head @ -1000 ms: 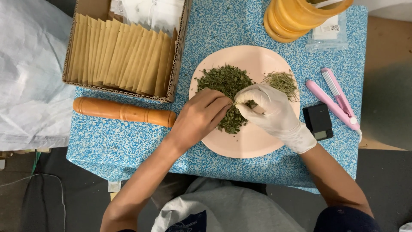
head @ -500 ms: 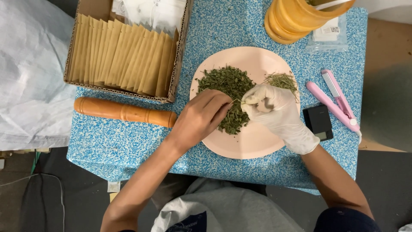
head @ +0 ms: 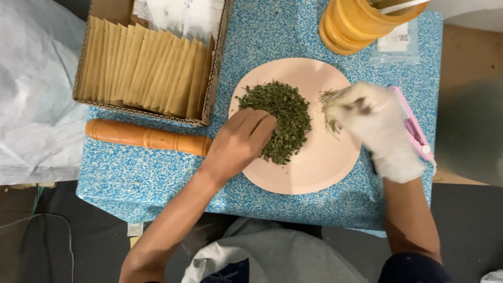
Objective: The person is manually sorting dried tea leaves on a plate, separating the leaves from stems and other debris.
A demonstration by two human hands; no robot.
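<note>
The bare left hand [head: 242,142] rests on the dark green dried-leaf pile [head: 280,118]; the gloved right hand [head: 378,123], blurred, should drop pale stems [head: 331,107] at the round pink plate's [head: 314,167] three o'clock; its grip cannot be told.

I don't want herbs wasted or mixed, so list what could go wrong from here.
1. The gloved right hand is blurred, so moving fast, at the small stem pile by the plate rim; bits could flick onto the table.
2. The left hand rests against the big leaf pile; a nudge could push leaves toward the stems.
3. The right hand is close to the pink tool and might knock it.
</note>
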